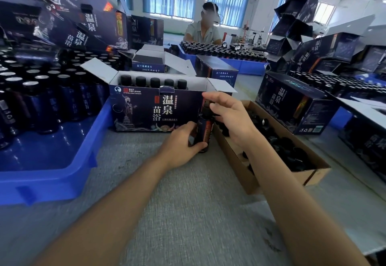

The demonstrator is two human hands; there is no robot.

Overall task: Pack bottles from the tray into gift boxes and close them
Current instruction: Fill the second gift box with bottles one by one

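My left grip is clamped round the lower body of a bottle. My right grip sits over its neck and cap, though I cannot tell whether those fingers pinch or merely rest. The bottle stands on the bench just before the right front corner of the open gift box, long axis near vertical, cap up; I judge the task far from done, with one row of five caps showing inside, flaps unclosed, and the blue tray holding many more.
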